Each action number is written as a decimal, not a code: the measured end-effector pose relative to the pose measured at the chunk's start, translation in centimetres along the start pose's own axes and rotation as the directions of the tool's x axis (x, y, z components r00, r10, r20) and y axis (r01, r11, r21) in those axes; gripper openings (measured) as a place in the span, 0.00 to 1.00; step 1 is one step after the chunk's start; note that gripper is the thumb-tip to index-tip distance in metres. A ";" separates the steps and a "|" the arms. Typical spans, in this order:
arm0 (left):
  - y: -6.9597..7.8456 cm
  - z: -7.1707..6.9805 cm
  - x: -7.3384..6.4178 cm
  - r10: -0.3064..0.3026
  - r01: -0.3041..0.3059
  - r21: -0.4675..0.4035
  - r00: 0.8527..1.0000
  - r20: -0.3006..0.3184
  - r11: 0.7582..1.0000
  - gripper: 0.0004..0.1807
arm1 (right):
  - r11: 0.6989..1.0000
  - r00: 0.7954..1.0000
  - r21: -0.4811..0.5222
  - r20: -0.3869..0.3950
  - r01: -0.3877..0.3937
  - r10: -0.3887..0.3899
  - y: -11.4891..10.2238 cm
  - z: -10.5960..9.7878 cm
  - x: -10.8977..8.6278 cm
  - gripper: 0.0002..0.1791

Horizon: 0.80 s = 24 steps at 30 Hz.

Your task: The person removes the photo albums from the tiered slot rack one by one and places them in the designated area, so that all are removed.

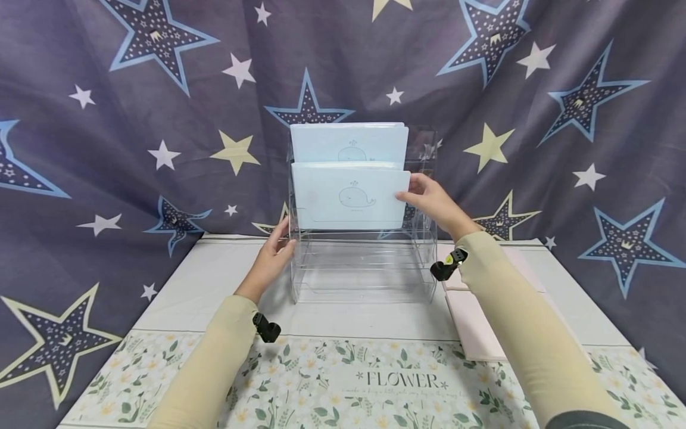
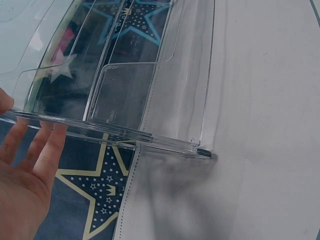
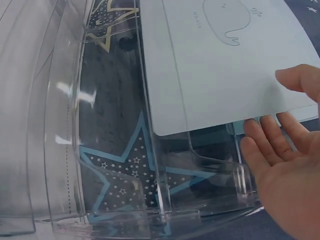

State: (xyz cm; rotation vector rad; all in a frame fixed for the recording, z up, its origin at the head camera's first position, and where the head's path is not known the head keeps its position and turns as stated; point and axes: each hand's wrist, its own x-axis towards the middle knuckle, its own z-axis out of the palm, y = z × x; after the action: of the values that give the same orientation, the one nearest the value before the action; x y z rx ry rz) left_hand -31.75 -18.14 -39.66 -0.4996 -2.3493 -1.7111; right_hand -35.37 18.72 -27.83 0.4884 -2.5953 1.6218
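A clear acrylic rack (image 1: 364, 286) with stepped tiers stands on the table. Light blue notebooks with a whale drawing sit in it: a rear group (image 1: 321, 143) in the top tier and a front notebook (image 1: 321, 196) one tier lower. At the front notebook's right edge, my right hand (image 1: 434, 202) pinches it, thumb on the cover (image 3: 210, 85) and fingers behind. My left hand (image 1: 270, 262) touches the rack's left side, its fingers (image 2: 50, 155) fairly straight against the outer wall and the thumb by the front edge. The rack's lower tiers hold nothing.
Pink notebooks (image 1: 471, 325) lie on the table to the right, partly under my right forearm. A floral mat (image 1: 321, 381) covers the table's front part. Behind the rack hangs a dark curtain (image 1: 343, 53) with stars.
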 end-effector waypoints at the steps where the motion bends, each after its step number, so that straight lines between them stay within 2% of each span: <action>1: 0.0 0.0 0.0 0.003 -0.003 -0.001 1.000 0.000 1.000 0.34 | 1.000 1.000 -0.007 0.003 -0.006 0.006 0.1 0.0 0.0 0.28; 6: 0.1 0.0 -0.1 0.001 -0.001 0.003 1.000 -0.004 1.000 0.34 | 1.000 0.999 0.003 0.040 -0.006 0.006 0.3 0.0 0.1 0.24; 13: 0.0 0.0 0.0 -0.006 0.007 0.015 1.000 -0.013 1.000 0.34 | 0.993 0.993 0.114 0.112 0.015 -0.028 0.4 0.8 0.4 0.29; 16: -0.2 0.0 0.0 -0.008 0.008 0.012 1.000 -0.012 1.000 0.34 | 0.994 0.994 0.106 0.109 0.008 -0.019 0.4 1.1 0.4 0.29; 24: -0.2 0.0 -0.1 0.009 -0.009 0.012 1.000 -0.016 1.000 0.34 | 0.987 0.993 0.160 0.105 0.029 -0.046 0.4 2.1 0.4 0.29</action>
State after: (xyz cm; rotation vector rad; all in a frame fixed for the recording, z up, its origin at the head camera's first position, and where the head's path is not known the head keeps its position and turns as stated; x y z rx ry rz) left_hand -31.75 -18.15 -39.83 -0.4920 -2.3416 -1.6895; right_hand -35.56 16.95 -29.04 0.6479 -2.5250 1.8487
